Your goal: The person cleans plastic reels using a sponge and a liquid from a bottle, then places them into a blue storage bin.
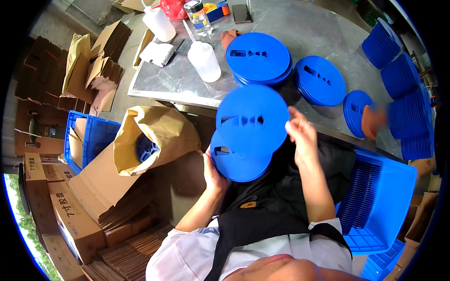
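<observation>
Two blue plastic reel discs with cut-out slots overlap in front of me, above my lap. My left hand is closed on the left edge of the lower disc. The upper disc covers part of it. At the right rim of the upper disc is my right hand, its thumb and fingers pinching the edge. Just beyond, on the metal-topped table, stands a stack of the same discs. A smaller stack and a third one lie to its right.
White squeeze bottles, a clear jar and a phone stand or lie on the table. Tall disc stacks line its right end. At left is a yellow sack by cardboard boxes; at right, a blue crate holds dark discs.
</observation>
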Demonstrator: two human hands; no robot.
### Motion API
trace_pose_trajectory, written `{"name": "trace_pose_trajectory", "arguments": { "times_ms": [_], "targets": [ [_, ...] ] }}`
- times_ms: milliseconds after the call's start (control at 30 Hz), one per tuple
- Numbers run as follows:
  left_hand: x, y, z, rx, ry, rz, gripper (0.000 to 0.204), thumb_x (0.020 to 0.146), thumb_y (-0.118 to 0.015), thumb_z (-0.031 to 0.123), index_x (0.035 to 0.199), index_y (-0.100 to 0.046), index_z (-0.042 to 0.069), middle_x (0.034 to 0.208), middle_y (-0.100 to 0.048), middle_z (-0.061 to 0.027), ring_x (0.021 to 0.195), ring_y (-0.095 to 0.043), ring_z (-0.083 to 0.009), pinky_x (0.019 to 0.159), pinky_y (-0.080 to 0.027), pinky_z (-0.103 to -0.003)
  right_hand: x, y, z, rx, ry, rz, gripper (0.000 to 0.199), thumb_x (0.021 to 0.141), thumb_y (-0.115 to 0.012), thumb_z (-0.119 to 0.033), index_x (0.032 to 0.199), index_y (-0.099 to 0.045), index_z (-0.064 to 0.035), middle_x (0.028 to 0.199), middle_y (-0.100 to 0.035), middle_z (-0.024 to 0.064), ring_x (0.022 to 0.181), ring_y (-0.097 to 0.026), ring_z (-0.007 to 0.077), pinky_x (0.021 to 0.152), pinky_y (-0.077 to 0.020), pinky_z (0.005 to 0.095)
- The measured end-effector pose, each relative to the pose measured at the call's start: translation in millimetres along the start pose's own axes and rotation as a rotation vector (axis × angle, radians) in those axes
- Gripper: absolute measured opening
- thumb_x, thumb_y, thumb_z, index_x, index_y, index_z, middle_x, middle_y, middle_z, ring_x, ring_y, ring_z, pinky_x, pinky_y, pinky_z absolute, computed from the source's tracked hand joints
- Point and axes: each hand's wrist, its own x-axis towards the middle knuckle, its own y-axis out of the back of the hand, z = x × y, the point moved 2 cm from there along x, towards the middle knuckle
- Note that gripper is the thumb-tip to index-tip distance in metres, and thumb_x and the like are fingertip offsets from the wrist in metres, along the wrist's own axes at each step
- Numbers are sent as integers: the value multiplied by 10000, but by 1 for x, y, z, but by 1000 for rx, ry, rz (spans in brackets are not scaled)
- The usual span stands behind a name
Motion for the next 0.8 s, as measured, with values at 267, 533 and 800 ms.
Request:
{"name": "trace_pose_trajectory", "arguments": {
  "times_ms": [267, 533, 800],
  "targets": [
    [3, 13, -11, 18, 15, 46, 519, 949, -423, 456, 1341, -382, 118, 1320, -455, -88, 1207, -445, -248, 1035, -357, -413, -11, -10, 8, -617, 412, 8, 272, 736, -751, -148, 676, -527, -7, 1119, -606, 175, 1033, -578, 284, 868, -433, 354],
    [2, 9, -7, 60, 5, 14, 523, 935, -459, 456, 1335, -386, 126, 1295, -467, -84, 1182, -463, -242, 1030, -364, -416, 91, -50, -48, -1310, 1033, 49, 386, 709, -746, -210, 1063, -638, -99, 1257, -537, 82, 1157, -482, 257, 915, -415, 393],
    [1, 19, -8, 58, 17, 38, 564, 932, -444, 487, 1353, -389, 116, 1326, -463, -75, 1219, -441, -231, 1058, -322, -403, 76, -37, -43, -1322, 1349, 2, 282, 721, -711, -144, 997, -683, -97, 1000, -674, 31, 987, -610, 196, 822, -463, 353]
  ]
}}
